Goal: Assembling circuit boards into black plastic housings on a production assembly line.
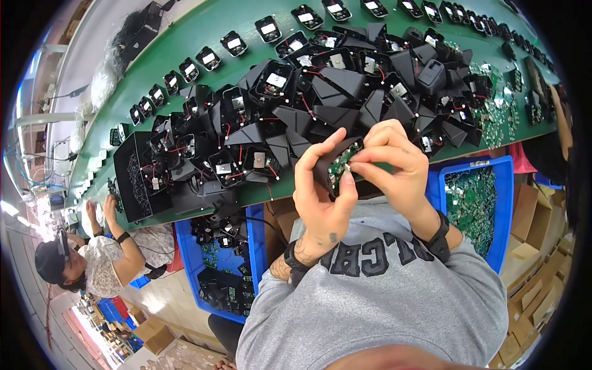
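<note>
1. The case (324, 166), black and hollow, was up off the bench (237, 18), held in front of the person's chest just beyond the bench's near edge.
2. Its long axis ran aslant, the lower end toward the person and a little left, the upper end away and to the right.
3. Its open side faced right, showing 1 green board (338, 168) set lengthwise along the same axis.
4. The left hand (317, 194) had the case in a cupped grip, fingers around the outer left side and thumb along the near end.
5. The right hand (398, 160) had its grip almost closed, thumb and forefinger tips together at the board, beside a small white part (348, 166); I could not tell whether they pinched it.
6. Counted: 2 hands, 1 held case, and 2 black wristbands (439, 237), 1 per wrist.
7. On the bench, at least 10 cases stood in a curved row (268, 29) along the far side; those in the pile (336, 86) overlapped too much to count.
8. Near the person were 2 large blue tubs (504, 213), 1 on each side; the right-hand tub held many green boards.
9. At the left, 1 co-worker (105, 265) had 2 hands raised at the bench.
</note>
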`<state>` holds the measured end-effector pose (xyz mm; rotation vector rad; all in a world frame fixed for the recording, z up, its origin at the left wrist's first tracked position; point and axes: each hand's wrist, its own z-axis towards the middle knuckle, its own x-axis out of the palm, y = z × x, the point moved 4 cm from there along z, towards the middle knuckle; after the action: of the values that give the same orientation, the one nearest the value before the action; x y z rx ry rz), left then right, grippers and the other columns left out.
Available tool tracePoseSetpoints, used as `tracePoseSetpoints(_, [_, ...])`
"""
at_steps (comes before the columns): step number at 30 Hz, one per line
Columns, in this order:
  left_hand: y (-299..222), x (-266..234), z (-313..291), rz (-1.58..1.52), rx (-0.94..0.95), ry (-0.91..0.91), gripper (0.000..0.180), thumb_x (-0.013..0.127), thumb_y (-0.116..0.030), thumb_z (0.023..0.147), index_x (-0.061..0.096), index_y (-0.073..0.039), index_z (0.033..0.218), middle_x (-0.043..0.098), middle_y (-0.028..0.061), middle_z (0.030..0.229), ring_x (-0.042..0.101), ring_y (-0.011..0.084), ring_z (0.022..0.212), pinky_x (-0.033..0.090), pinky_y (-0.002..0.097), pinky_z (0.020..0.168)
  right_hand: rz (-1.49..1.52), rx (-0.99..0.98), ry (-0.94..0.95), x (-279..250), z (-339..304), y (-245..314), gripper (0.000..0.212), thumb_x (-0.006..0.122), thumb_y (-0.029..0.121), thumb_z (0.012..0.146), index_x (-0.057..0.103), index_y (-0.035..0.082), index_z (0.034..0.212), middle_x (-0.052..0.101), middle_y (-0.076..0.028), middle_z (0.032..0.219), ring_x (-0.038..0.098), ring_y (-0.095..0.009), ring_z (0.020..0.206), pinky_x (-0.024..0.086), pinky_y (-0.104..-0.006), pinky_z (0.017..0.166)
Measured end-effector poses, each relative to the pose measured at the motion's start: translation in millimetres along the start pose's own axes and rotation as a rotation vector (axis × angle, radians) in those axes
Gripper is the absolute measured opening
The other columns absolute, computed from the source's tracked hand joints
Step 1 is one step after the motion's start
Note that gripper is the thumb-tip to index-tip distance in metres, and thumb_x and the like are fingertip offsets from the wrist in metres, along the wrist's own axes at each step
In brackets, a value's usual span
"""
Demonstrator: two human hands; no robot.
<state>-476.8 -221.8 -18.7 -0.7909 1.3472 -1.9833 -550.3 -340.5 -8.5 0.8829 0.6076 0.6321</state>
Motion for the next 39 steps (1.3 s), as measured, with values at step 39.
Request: tracePoseSetpoints(39, [37,-593,305,1.427,-0.656,-0.196,0.034,0.077,-0.01,0.066,0.071,-0.006,0.1,0.071,0.0079,0.081,0.065,0.0172,0.072,0.051,0.0322,0.068,-0.677,0.153,0.135,-85,69,6,0.017,0.052,-0.008,0.084,0.059,-0.005,0.099,0.055,-0.011,0.082,0.054,-0.019,0.073,0.042,-0.0267,0.068])
